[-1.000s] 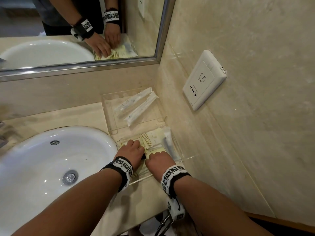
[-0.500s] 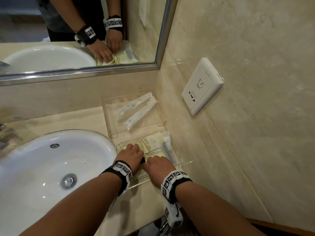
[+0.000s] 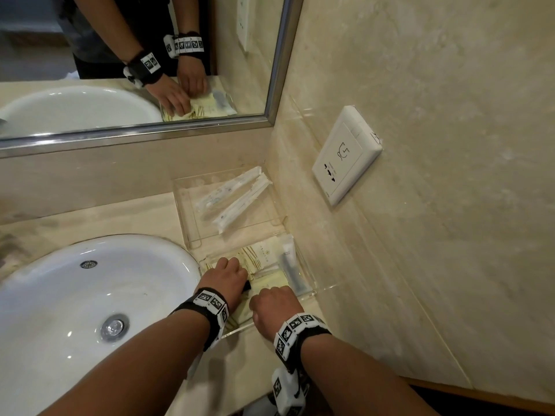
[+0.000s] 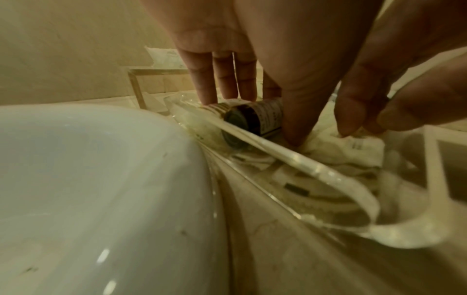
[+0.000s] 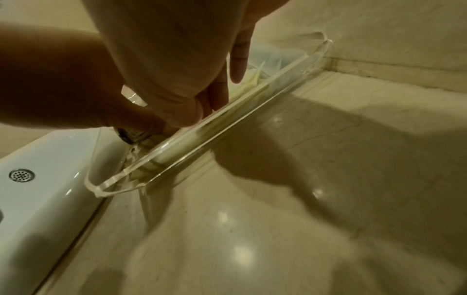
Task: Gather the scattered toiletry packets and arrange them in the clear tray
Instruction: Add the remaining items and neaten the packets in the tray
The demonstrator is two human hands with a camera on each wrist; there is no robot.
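Fingers of the left hand point downward into the clear tray, lying close together side by side, with the thumb tip pressed on a pale packet; a small dark bottle lies on its side between thumb and fingers, touching both. Whether the fingers close round the bottle cannot be told. In the head view the left hand sits at lower centre of the frame, knuckles up, over the near tray's left half.

The right hand rests just to its right, at the tray's near edge. In the right wrist view its fingers reach down past the tray's transparent rim, one finger standing apart from the others; what they touch is hidden behind the palm, so their grip cannot be told.

The toiletry packets, pale yellow and white, lie flat in this tray, with a white tube along its right side, near the wall. A second clear tray, toward the centre of the frame, holds two long white wrapped items lying diagonally side by side.

A white sink basin fills the lower left. A mirror spans the upper left. A white wall socket is mounted at centre right.
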